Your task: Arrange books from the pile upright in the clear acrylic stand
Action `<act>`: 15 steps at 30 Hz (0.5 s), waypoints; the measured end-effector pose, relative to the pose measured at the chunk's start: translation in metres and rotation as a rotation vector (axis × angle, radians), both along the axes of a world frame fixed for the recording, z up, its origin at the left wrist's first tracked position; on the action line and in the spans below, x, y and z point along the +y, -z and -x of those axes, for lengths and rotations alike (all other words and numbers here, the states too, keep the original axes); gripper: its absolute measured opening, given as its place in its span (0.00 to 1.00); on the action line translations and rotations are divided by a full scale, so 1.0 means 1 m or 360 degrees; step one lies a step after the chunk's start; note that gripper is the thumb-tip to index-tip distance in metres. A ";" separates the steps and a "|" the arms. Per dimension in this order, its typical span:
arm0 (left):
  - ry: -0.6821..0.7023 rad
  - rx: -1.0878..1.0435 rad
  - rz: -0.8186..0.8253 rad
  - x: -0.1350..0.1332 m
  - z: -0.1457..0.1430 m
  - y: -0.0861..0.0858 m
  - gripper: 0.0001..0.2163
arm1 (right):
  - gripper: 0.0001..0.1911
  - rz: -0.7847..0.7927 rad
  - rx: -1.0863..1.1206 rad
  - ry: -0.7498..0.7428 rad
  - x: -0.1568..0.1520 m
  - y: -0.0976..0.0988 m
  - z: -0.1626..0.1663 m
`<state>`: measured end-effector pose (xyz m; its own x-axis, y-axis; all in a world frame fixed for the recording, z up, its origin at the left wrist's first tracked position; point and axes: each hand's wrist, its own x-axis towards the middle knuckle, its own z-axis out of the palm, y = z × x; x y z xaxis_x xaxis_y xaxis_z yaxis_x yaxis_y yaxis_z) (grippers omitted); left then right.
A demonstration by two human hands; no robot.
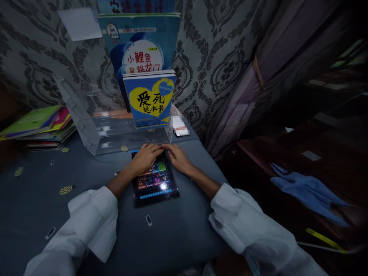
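Observation:
A dark, glossy book with colourful picture panels lies flat on the grey-blue tablecloth, a light glare on its cover. My left hand rests over its upper part, fingers stretched toward the top right corner and covering the title area. At that same corner my right hand has its fingers bent together on the book's edge. Fingertips of both hands meet there, and what lies under them is hidden. Just behind stands a clear acrylic rack holding a blue book with a yellow heart.
Taller in the rack is a teal book. Stacked colourful books lie at the left. A phone-like item is by the rack's right foot. Rightward are a tied curtain and blue cloth on a dark red surface.

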<state>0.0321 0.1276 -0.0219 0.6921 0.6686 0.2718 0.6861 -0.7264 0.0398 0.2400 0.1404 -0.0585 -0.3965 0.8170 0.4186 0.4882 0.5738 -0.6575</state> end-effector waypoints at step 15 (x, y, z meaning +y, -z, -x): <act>0.0003 -0.0049 0.0060 -0.002 0.000 0.003 0.19 | 0.32 -0.0113 -0.0122 -0.0063 0.003 0.006 -0.002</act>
<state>0.0317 0.1260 -0.0246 0.6850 0.6775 0.2678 0.6828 -0.7252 0.0883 0.2420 0.1435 -0.0642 -0.4609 0.7695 0.4420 0.5114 0.6374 -0.5763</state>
